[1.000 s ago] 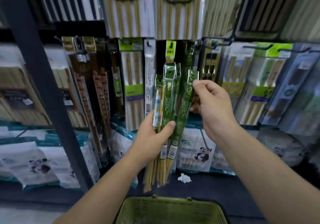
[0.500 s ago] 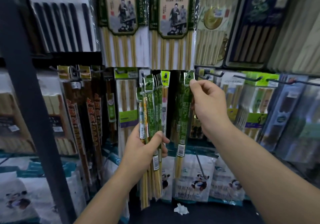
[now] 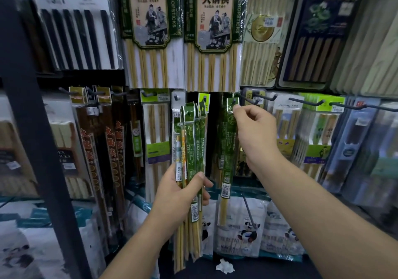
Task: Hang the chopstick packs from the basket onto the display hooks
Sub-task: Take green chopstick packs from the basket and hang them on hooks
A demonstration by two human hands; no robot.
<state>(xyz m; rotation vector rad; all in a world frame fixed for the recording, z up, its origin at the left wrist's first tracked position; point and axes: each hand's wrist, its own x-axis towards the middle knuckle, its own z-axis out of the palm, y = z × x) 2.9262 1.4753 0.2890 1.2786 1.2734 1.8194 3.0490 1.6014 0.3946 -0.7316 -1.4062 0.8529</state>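
While pinching the green header of a single chopstick pack (image 3: 228, 140) between thumb and fingertip, right hand (image 3: 254, 136) raised to the display hook (image 3: 234, 101) at centre, header hole sitting on or right at the hook's tip; whether fully threaded cannot be told. Pack hanging straight down from that pinch, barcode label low on its front, bare bamboo ends showing below the wrapper. Other fingers of the right hand curled loosely, touching nothing.

Left hand (image 3: 183, 194), lower and to the left, wrapped closed round the middle of a bundle of chopstick packs (image 3: 190, 149), thumb across the front. Bundle upright, green headers fanned at the top, stick ends poking out underneath the fist. Bundle just left of the single pack, apart from it.

Further out: more hooks to the right, carrying packs with light-green headers (image 3: 318, 127). Brown packs with red lettering (image 3: 112, 149) hanging to the left. Above, two large hot-pot chopstick packs (image 3: 150, 30) side by side. Dark upright post (image 3: 36, 127) of the rack at near left. Panda-printed bags (image 3: 241, 231) low down behind the forearms, and a crumpled scrap of white paper (image 3: 225, 267) on the dark shelf below.
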